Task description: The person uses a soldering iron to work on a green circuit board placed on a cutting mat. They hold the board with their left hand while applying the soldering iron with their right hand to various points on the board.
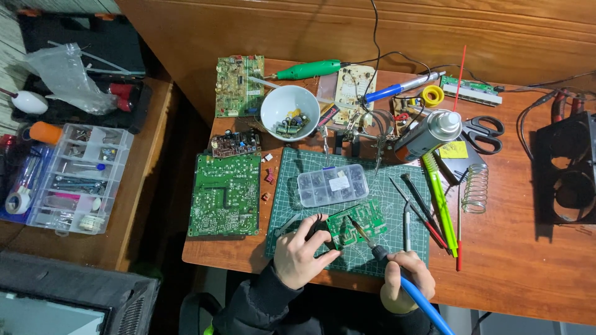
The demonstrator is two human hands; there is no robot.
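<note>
Below, my left hand point(299, 253) pinches the near-left edge of a small green circuit board point(358, 222) lying on the green cutting mat point(292, 170), fingers curled together on it. Meanwhile my right hand point(406, 277) closes around a blue-handled soldering iron point(397, 273), its tip touching the board's middle. Just behind the board sits 1 clear parts box point(332, 184).

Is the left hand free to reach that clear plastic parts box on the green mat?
Probably not right away: the left hand is gripping the small green circuit board. The clear parts box lies just beyond on the cutting mat, with nothing between.
</note>
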